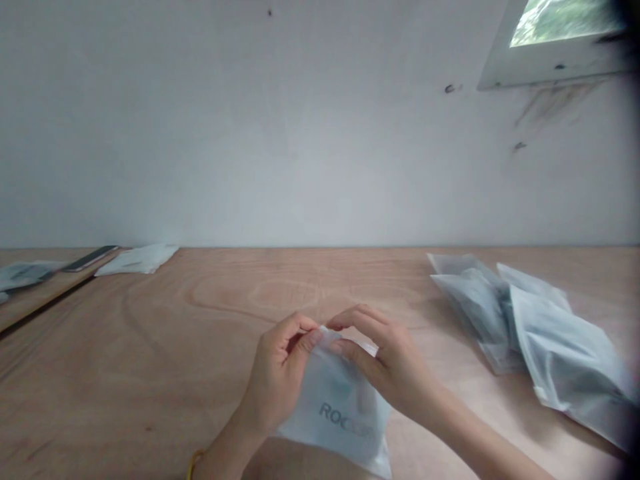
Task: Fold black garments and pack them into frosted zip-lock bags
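Note:
A frosted zip bag [345,407] with dark printed letters is held over the near middle of the wooden table. My left hand [283,363] pinches its top edge between thumb and fingers. Close beside it, my right hand [385,357] has its thumb on the front of the bag near the same edge, fingers curled over the top. Something greenish shows faintly through the bag, too blurred to name. A yellow band circles my left wrist.
Several filled frosted bags [565,353] lie in a loose pile at the right. White sheets or flat bags [137,259] rest at the back left. Beside them are a dark flat object [91,258] and another bag [25,273] on a raised board. A pale wall [300,133] stands behind the table.

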### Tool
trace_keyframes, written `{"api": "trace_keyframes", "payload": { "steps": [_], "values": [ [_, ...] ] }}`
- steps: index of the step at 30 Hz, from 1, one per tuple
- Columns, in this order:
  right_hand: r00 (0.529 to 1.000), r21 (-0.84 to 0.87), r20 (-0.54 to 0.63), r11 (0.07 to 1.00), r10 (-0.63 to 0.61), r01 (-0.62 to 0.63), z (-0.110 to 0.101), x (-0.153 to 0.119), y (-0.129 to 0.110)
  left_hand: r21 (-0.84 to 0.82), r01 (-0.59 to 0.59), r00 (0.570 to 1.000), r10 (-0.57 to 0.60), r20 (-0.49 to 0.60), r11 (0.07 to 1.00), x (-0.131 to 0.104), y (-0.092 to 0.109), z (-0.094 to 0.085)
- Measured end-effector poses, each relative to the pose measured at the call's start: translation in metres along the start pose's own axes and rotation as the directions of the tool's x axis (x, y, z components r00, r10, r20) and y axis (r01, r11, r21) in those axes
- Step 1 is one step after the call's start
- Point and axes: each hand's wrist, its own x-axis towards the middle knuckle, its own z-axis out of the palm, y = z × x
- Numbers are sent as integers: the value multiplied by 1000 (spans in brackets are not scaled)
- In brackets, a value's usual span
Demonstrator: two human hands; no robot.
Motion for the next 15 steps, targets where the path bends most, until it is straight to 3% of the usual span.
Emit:
{"api": "trace_keyframes", "payload": {
  "steps": [3,9,12,15],
  "values": [
    [1000,-7,-15,1000,-18,18,5,9,-8,-2,-36,999,36,-23,999,-2,3,4],
    [967,-102,117,971,225,-214,-11,-38,39,32,31,974,-23,-226,999,2,-8,-41],
    [965,-102,118,970,233,-222,-19,-53,46,31,52,988,-47,-144,998,3,-13,-50],
    [986,-53,111,992,122,-117,-22,-44,29,44,0,999,2,-52,999,4,-13,-41]
  ]
}}
